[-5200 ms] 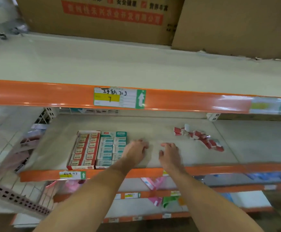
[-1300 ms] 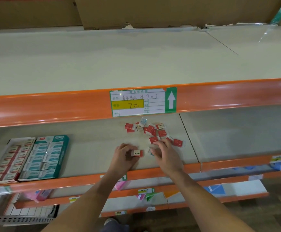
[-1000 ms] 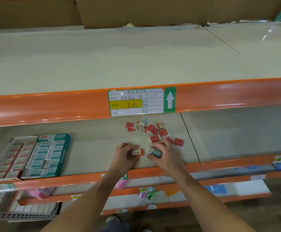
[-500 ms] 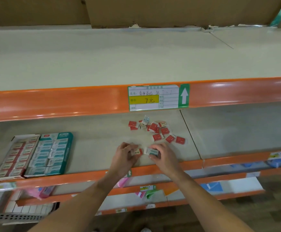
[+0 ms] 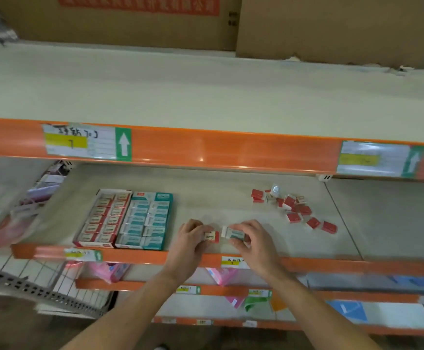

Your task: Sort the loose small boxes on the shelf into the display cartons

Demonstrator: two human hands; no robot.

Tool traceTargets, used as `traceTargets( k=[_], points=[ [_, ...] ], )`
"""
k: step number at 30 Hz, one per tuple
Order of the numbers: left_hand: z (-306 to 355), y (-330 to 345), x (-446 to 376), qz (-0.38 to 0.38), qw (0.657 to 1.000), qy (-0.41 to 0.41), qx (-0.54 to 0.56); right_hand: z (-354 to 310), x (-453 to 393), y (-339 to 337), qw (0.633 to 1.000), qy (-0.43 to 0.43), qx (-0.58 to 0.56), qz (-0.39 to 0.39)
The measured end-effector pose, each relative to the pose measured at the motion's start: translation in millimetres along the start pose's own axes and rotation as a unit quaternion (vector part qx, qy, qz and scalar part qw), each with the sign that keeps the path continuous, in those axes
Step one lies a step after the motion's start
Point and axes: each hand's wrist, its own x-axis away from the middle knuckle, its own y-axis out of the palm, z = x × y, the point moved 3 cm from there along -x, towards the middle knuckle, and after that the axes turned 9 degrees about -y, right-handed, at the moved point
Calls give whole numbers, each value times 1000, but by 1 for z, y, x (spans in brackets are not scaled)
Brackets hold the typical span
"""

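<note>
Head view looks down on both hands at the front edge of the middle shelf (image 5: 231, 193): the left hand (image 5: 189, 239) has its fingers curled, pinching a small red-and-white box (image 5: 212, 236) at its fingertips, and the right hand (image 5: 252, 239) likewise curls round a small teal-and-white box (image 5: 235, 234), thumb beneath and fingers over the top. The two boxes sit almost end to end between the hands, a narrow gap apart, just above the shelf's orange lip (image 5: 130, 256). The teal box lies with its long axis running left to right, its white end turned toward the left hand; the red box is too covered by fingers to tell its long axis. To the left of the left hand stand two display cartons side by side and touching — a red carton (image 5: 103, 218) filled with rows of red-and-white boxes, and a teal carton (image 5: 147, 221) filled with teal ones, the nearer of the two, just beside the left hand. Farther back and to the right of the right hand a loose scatter of red boxes (image 5: 294, 210) lies on the shelf, lying at all angles, some overlapping
</note>
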Motion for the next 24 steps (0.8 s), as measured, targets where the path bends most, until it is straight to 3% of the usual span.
traceTargets(
  k=[13,24],
  points=[
    [-80,-109,15,28,998,-37,-35,-108,-52,110,999,-38,4,-24],
    [-140,-171,2,56,995,-42,-70,-152,-99,168,996,-26,64,-54]
  ],
)
